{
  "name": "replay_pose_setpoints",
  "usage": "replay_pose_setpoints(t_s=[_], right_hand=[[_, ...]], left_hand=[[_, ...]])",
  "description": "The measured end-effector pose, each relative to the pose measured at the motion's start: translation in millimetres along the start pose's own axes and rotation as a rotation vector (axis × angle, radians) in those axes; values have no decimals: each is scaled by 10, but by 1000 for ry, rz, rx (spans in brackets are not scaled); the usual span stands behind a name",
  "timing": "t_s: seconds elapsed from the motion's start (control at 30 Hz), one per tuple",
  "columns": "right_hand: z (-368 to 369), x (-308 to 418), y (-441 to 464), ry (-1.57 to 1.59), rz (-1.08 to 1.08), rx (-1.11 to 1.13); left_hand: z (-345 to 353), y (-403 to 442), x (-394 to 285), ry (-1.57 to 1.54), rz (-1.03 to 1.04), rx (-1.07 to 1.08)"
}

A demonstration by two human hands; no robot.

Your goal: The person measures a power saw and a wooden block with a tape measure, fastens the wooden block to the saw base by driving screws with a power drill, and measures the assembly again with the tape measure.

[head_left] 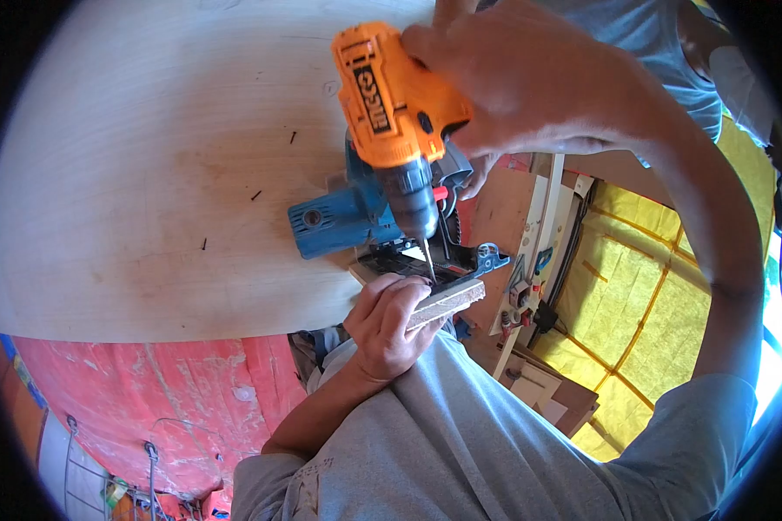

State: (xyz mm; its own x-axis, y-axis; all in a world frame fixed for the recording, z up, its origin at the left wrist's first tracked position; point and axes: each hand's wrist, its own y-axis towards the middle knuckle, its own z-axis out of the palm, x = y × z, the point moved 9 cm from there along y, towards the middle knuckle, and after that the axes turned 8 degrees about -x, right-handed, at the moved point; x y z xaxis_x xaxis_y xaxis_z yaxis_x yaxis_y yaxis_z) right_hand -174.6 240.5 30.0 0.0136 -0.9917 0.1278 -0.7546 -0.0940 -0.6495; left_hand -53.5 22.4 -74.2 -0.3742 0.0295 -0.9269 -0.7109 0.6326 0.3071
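My right hand (530, 82) is wrapped round the grip of an orange cordless drill (378, 95), which points downward. Its thin bit (429, 259) reaches the top of a short wooden board (450, 303), close to my left fingertips; whether a screw sits under the tip is too small to tell. Gripping the board near my waist is my left hand (386, 326), fingers closed over its near end. Just behind the drill, a blue circular saw (339, 219) rests by the table's edge, partly hidden by the drill.
Several dark screws (255, 195) lie scattered on the pale wooden table (130, 130). Another person (643, 39) is at the upper right, with a hand (478, 176) beside the saw. Tools and boards (530, 286) are at the right, near yellow sheeting (643, 313).
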Motion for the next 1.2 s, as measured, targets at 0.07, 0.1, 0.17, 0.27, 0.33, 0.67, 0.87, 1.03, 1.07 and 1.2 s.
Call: replay_pose_setpoints(t_s=[0.07,0.1,0.17,0.27,0.33,0.67,0.87,1.03,1.07,1.2], right_hand=[[76,4,15,-90,-9,-1],[85,10,5,-120,-11,-1],[49,-4,-38,-69,25,-2],[79,-125,-87,-19,63,-32],[2,-36,-208,-51,97,-65],[288,-370,-507,-78,265,-378],[263,-377,-577,-67,285,-429],[271,-376,-576,-81,287,-447],[269,-384,-576,-81,301,-438],[253,-396,-575,-72,321,-429]], left_hand=[[1,5,0,-7,-10,1],[-2,6,7,-14,-19,0],[-11,14,9,-18,-12,-15],[-6,-7,12,-18,-4,-41],[0,-14,4,-16,1,-48],[11,-31,-1,-32,7,-44],[28,-46,2,-19,3,-46],[24,-39,-10,10,0,-48],[25,-39,-8,5,-5,-46],[9,-33,-4,-1,9,-46]])
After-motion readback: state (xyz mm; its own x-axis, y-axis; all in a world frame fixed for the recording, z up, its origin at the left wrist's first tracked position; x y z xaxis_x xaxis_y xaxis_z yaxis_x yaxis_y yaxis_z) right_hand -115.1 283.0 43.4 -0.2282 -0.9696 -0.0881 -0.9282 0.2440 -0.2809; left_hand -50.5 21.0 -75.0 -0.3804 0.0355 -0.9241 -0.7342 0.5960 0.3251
